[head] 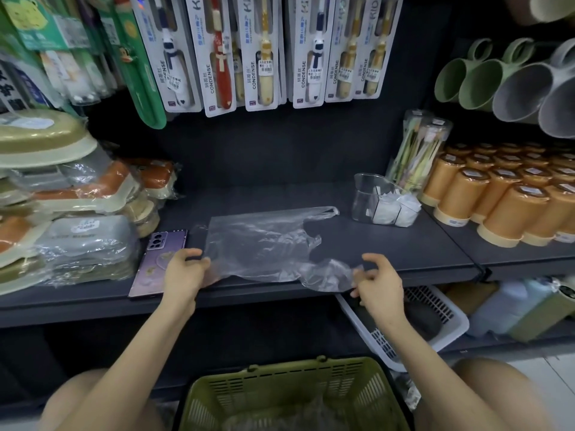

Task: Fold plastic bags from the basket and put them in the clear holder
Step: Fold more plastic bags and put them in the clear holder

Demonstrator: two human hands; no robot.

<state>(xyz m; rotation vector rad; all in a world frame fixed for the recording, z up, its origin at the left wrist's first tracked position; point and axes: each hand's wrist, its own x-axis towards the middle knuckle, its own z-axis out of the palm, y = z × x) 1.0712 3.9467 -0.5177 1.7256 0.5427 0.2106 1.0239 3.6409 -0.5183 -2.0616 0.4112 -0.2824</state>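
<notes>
The thin clear plastic bag [264, 241] lies flat on the dark shelf [404, 244], long axis left to right, handles rightward, its near edge pinched at the bottom corner by the left hand [183, 272] and at one handle by the right hand [378, 279].

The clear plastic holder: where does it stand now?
Head view: the clear plastic holder stands on the right part of the dark shelf, beside the orange cups, behind the flat transparent bag.

The hanging toothbrush packs [217, 51] read "CONDENSE" and "KIDS".
</notes>
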